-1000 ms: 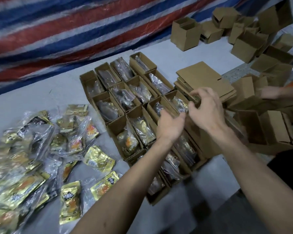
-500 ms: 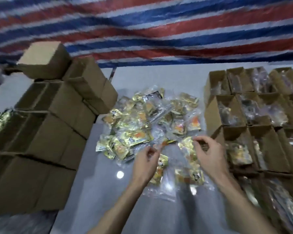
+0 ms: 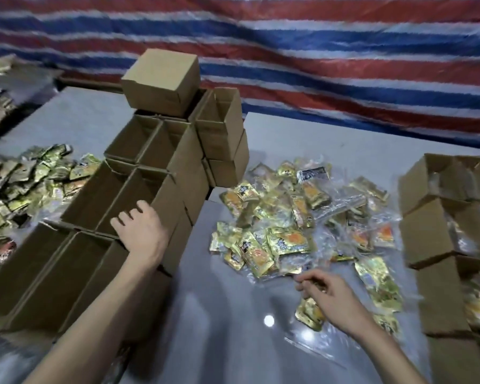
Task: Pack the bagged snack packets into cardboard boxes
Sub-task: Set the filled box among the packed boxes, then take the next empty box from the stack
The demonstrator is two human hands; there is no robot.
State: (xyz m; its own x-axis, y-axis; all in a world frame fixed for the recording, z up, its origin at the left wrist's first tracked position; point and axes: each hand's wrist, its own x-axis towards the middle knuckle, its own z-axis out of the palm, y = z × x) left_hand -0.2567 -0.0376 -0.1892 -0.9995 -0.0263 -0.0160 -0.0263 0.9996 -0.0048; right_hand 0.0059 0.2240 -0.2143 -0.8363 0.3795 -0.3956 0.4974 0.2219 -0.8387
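My left hand (image 3: 142, 231) grips an empty cardboard box (image 3: 128, 195) by its rim, left of the snack-packet pile (image 3: 302, 217). My right hand (image 3: 331, 299) curls at the pile's near edge; I cannot tell what it holds. I should lift the box straight up.

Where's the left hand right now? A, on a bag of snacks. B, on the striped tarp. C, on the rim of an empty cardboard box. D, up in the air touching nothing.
C: the left hand lies on an open, empty box, with its fingers over the near rim.
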